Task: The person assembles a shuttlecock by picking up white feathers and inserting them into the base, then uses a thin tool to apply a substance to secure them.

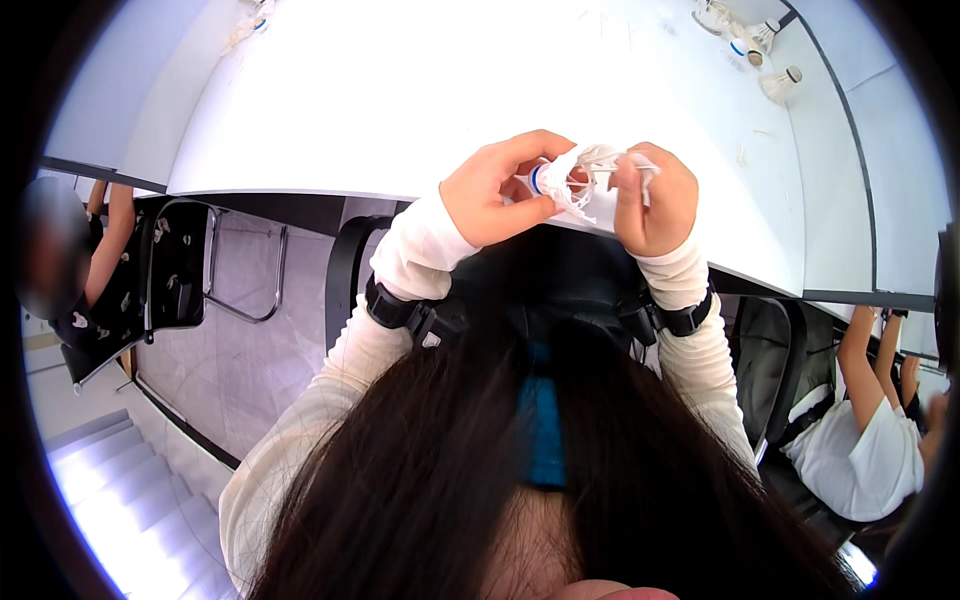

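Observation:
Above the near edge of the white table, my left hand (505,190) grips a worn shuttlecock (572,188) around its cork end, where a blue band shows. The shuttlecock lies sideways, with its open, ragged skirt facing right. My right hand (658,198) is closed at the skirt side, thumb and fingers pinching a white feather (640,168) whose thin shaft points toward the skirt. Whether this feather is still joined to the shuttlecock I cannot tell.
Several shuttlecocks (770,62) lie at the table's far right, by a low partition (835,140). Another (258,25) sits at the far left. Small feather scraps (742,153) dot the white table (400,110). People sit at both sides; a metal-framed chair (215,260) stands left.

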Motion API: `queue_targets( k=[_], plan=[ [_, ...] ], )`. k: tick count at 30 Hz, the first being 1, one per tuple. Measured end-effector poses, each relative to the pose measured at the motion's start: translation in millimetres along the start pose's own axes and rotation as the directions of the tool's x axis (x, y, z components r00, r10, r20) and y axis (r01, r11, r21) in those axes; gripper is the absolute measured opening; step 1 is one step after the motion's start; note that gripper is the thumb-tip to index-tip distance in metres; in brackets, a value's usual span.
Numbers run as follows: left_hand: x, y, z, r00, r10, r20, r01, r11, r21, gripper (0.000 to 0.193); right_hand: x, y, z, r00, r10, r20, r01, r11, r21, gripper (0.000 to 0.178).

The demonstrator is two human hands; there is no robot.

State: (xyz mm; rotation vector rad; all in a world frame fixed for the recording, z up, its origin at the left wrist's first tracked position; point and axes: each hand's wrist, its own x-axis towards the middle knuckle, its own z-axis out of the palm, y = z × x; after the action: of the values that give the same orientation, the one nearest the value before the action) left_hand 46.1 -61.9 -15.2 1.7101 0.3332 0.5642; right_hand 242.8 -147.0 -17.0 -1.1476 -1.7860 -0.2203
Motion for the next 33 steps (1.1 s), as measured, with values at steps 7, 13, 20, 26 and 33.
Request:
queue_targets(
  k=[7, 13, 20, 26, 33],
  plan=[
    [-0.5, -0.6, -3.0, 0.999, 0.001, 0.044, 0.000, 1.000, -0.017, 0.038, 8.4, -7.1, -5.5, 0.998, -0.056, -0.027, 0.056, 0.998, 0.004, 0.010],
    [-0.4, -1.2, 0.7, 0.999, 0.033, 0.028, -0.032, 0.999, -0.023, 0.031, -3.4, -3.6, -4.7, 0.995, -0.007, -0.095, 0.015, 0.997, 0.079, 0.010],
    [-1.3, 0.6, 0.2, 0.999, 0.005, 0.040, -0.002, 0.998, -0.066, 0.028, -4.4, -1.8, -2.2, 0.995, -0.044, -0.090, 0.048, 0.998, 0.040, 0.014],
    [-3.0, 1.3, 0.1, 0.999, 0.053, 0.010, -0.052, 0.995, -0.087, 0.027, -0.6, -5.4, -4.7, 0.993, -0.075, -0.091, 0.075, 0.997, -0.002, 0.012],
    [-2.1, -0.5, 0.7, 0.998, 0.061, 0.020, -0.060, 0.996, -0.064, 0.027, 0.6, -4.8, -5.4, 0.995, -0.085, -0.052, 0.085, 0.996, -0.009, 0.011]
  ],
)
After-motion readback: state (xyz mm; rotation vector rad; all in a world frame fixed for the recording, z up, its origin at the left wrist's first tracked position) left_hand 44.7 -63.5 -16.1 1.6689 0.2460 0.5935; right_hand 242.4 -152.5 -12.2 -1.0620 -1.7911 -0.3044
